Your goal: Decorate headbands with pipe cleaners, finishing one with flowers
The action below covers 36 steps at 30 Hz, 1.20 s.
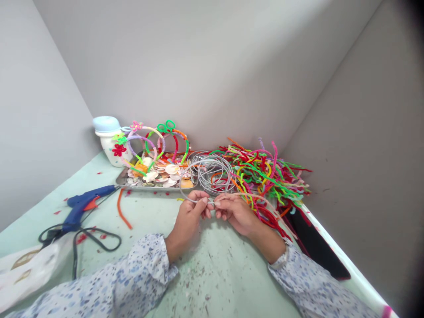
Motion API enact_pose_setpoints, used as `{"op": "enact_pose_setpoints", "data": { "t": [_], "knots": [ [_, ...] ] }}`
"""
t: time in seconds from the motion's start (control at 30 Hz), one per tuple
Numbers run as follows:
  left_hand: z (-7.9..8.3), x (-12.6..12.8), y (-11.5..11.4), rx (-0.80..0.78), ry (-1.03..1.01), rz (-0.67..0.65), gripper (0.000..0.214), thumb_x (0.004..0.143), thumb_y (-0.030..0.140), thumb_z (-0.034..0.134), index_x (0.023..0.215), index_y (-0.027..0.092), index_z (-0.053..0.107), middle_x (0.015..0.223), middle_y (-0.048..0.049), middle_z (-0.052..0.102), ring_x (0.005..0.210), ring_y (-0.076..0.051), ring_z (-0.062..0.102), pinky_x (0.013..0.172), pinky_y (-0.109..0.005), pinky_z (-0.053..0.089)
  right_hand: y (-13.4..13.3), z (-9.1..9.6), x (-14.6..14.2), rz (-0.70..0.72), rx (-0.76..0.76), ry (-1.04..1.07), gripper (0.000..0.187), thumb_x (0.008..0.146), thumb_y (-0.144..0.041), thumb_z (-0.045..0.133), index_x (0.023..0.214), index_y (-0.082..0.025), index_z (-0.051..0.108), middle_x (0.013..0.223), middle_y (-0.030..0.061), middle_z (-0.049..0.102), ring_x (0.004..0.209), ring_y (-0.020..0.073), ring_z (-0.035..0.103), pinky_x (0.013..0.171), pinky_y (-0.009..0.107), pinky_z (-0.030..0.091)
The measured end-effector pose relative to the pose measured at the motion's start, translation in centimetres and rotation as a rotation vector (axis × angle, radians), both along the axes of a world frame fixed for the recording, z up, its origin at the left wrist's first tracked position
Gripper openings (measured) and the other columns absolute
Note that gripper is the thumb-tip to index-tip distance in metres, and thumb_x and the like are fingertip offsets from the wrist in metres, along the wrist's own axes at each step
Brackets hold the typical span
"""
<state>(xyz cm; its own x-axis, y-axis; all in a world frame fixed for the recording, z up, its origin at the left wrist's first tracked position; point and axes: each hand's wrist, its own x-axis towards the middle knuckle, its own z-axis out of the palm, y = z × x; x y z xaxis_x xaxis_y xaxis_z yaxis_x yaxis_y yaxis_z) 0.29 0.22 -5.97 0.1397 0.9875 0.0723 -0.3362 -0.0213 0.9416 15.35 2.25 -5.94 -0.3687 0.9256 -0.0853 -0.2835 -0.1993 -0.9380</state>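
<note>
My left hand [188, 223] and my right hand [235, 214] meet at the middle of the pale green table [212, 265], with their fingertips pinching a thin silver wire hoop [212, 174]. The wire loops up and away from them in several coils, over the edge of a metal tray [132, 186]. That tray holds seashells [160, 172]. Just beyond my right hand lies a heap of multicoloured pipe cleaners [265, 176], and some strands reach my right wrist. Pipe-cleaner headbands [149, 141] stand at the tray's back edge.
A blue and orange hot glue gun [82, 207] with a black cord lies to the left, near a loose orange pipe cleaner [121, 210]. A white jar with a blue lid [109, 141] stands in the corner. Grey walls [198, 57] enclose the table's back. A white bag [23, 274] lies at lower left.
</note>
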Motion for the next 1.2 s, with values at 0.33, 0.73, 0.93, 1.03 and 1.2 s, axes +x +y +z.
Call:
{"op": "enact_pose_setpoints", "data": {
  "t": [0.33,0.73,0.93,1.03,1.2],
  "knots": [
    [0.2,-0.1,-0.2,0.06,0.1,-0.01,0.012,0.085,0.028,0.054,0.09,0.017,0.053,0.065,0.0006,0.063,0.053,-0.009,0.053,0.053,-0.02,0.038,0.4,-0.7,0.4,0.107,-0.122,0.17,0.003,0.068,-0.011,0.064,0.068,-0.012,0.067,0.063,0.0002,0.065,0.048,0.0066,0.058,0.044,0.014,0.041],
    [0.7,-0.2,-0.2,0.111,0.143,-0.006,0.011,0.086,0.028,0.053,0.089,0.018,0.054,0.064,0.0017,0.062,0.056,-0.009,0.054,0.055,-0.02,0.04,0.5,-1.0,0.5,0.161,-0.21,0.286,0.003,0.07,-0.01,0.065,0.07,-0.012,0.067,0.068,0.0015,0.067,0.054,0.0066,0.058,0.051,0.015,0.048],
    [0.8,-0.2,-0.2,0.096,0.141,-0.016,0.01,0.086,0.027,0.052,0.089,0.017,0.053,0.064,0.0017,0.062,0.055,-0.008,0.053,0.055,-0.02,0.04,0.6,-1.3,0.5,0.161,-0.229,0.274,0.002,0.07,-0.011,0.065,0.069,-0.011,0.067,0.067,0.0016,0.066,0.054,0.0068,0.059,0.051,0.014,0.048],
    [0.8,-0.2,-0.3,0.089,0.141,-0.033,0.01,0.086,0.026,0.053,0.088,0.017,0.053,0.064,0.0013,0.062,0.055,-0.008,0.053,0.054,-0.02,0.039,0.8,-1.5,0.6,0.166,-0.252,0.263,0.005,0.069,-0.009,0.062,0.068,-0.011,0.067,0.063,0.0011,0.064,0.052,0.007,0.058,0.047,0.014,0.046],
    [0.6,-0.3,-0.3,0.077,0.132,-0.074,0.011,0.085,0.027,0.055,0.087,0.016,0.053,0.064,0.001,0.062,0.054,-0.009,0.053,0.054,-0.02,0.039,0.9,-1.3,0.8,0.179,-0.334,0.239,0.009,0.066,-0.006,0.058,0.069,-0.011,0.065,0.065,0.0032,0.067,0.049,0.0072,0.057,0.047,0.016,0.047]
  ]
}}
